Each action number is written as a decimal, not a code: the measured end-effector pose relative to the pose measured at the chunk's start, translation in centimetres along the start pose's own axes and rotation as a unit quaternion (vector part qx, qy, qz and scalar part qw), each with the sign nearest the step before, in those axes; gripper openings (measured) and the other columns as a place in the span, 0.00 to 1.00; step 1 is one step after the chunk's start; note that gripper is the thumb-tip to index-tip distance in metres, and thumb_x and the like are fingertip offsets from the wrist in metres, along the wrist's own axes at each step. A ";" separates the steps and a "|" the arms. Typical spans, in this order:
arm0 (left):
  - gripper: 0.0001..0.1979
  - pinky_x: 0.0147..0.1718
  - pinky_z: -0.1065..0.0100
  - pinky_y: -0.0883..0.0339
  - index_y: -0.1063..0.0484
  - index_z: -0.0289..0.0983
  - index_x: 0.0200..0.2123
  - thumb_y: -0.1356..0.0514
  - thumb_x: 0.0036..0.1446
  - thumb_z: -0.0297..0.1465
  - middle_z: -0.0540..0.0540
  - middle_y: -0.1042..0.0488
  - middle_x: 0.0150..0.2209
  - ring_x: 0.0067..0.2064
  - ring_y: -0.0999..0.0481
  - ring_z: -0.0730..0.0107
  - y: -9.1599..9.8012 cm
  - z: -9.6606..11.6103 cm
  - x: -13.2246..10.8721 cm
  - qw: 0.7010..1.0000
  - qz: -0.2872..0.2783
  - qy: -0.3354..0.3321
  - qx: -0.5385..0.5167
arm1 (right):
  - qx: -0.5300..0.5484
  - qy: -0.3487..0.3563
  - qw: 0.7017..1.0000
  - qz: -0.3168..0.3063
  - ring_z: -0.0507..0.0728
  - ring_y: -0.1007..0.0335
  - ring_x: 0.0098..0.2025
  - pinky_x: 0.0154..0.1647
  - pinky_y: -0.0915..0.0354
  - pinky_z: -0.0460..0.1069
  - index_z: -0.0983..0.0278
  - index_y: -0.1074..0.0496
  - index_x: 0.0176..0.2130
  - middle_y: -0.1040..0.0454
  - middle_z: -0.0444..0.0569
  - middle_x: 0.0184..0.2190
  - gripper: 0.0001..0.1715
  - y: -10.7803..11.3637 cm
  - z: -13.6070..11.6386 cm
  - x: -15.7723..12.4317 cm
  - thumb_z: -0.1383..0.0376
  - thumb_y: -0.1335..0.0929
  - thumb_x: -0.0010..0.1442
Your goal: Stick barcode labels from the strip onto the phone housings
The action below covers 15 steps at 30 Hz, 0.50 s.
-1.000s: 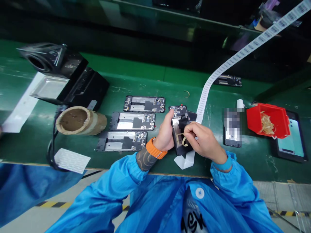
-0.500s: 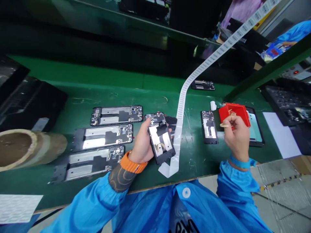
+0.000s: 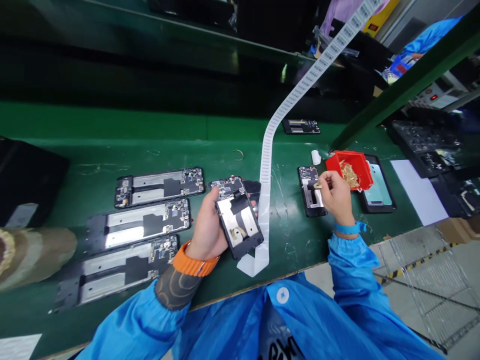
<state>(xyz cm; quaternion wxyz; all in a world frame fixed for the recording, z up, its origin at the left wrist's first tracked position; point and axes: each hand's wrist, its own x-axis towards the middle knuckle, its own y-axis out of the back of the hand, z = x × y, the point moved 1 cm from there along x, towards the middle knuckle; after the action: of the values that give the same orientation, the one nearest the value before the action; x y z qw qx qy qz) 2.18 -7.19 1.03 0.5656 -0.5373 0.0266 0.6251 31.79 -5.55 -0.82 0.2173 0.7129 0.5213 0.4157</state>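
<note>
My left hand (image 3: 208,226) grips an open phone frame (image 3: 237,216) by its left edge, tilted above the green bench (image 3: 112,145). A tan flex strip lies curled in the frame's lower part. My right hand (image 3: 336,196) is closed in a pinch on a small tan strip, just left of the red bin (image 3: 350,169) that holds several such strips. Another phone frame (image 3: 310,189) lies on the bench right under that hand.
Three phone frames (image 3: 159,182) lie in a row at the left. A white label tape (image 3: 267,150) runs from the upper right down to the bench edge. A cardboard roll (image 3: 33,252) sits far left. A phone (image 3: 377,186) lies behind the red bin; a paper sheet (image 3: 418,190) is at the right.
My right hand left the held frame, swung right to the red bin, then drew back a little with a small strip pinched. The view panned right; the left hand kept its grip.
</note>
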 end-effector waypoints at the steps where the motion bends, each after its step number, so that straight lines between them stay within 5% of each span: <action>1: 0.28 0.33 0.55 0.20 0.23 0.33 0.47 0.56 0.70 0.45 0.37 0.17 0.37 0.35 0.16 0.53 0.0 0.0 0.0 1.000 -0.004 -0.002 -0.001 | 0.009 0.003 1.000 0.003 0.56 0.30 0.32 0.35 0.35 0.50 0.61 0.33 0.35 0.26 0.46 0.30 0.05 -0.1 -0.2 -0.1 0.63 0.36 0.64; 5: 0.25 0.35 0.55 0.20 0.23 0.35 0.49 0.55 0.70 0.42 0.38 0.17 0.40 0.37 0.16 0.54 0.0 0.2 -0.2 1.000 -0.006 -0.018 0.001 | 0.020 0.009 0.999 0.039 0.55 0.30 0.32 0.36 0.35 0.50 0.62 0.32 0.36 0.27 0.45 0.30 0.05 0.8 0.2 0.4 0.64 0.36 0.65; 10: 0.24 0.38 0.54 0.20 0.23 0.35 0.49 0.54 0.70 0.42 0.39 0.17 0.39 0.37 0.16 0.55 0.0 0.3 -0.1 0.999 -0.011 -0.035 -0.001 | -0.042 -0.008 0.968 0.247 0.53 0.31 0.32 0.34 0.37 0.49 0.62 0.30 0.36 0.27 0.46 0.31 0.05 6.2 3.9 2.7 0.65 0.35 0.65; 12: 0.26 0.37 0.54 0.20 0.22 0.34 0.47 0.54 0.69 0.45 0.38 0.17 0.39 0.36 0.16 0.54 0.3 0.0 0.0 0.999 -0.038 -0.031 -0.011 | -0.048 -0.008 0.970 0.240 0.53 0.33 0.29 0.32 0.40 0.50 0.61 0.29 0.33 0.29 0.47 0.28 0.04 7.5 5.4 3.5 0.67 0.32 0.62; 15: 0.29 0.37 0.54 0.21 0.21 0.35 0.46 0.52 0.67 0.51 0.37 0.18 0.40 0.36 0.17 0.53 1.0 -0.7 0.3 0.995 -0.099 -0.007 -0.030 | -0.045 0.014 0.978 0.203 0.53 0.48 0.20 0.25 0.51 0.53 0.57 0.37 0.19 0.45 0.42 0.16 0.21 7.2 7.2 4.1 0.67 0.30 0.60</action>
<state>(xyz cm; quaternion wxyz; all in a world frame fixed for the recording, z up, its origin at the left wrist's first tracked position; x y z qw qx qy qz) 1.97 -7.77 -0.01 0.6087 -0.5497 -0.0496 0.5700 42.17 -3.43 2.01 0.1530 0.7877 0.3493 0.4838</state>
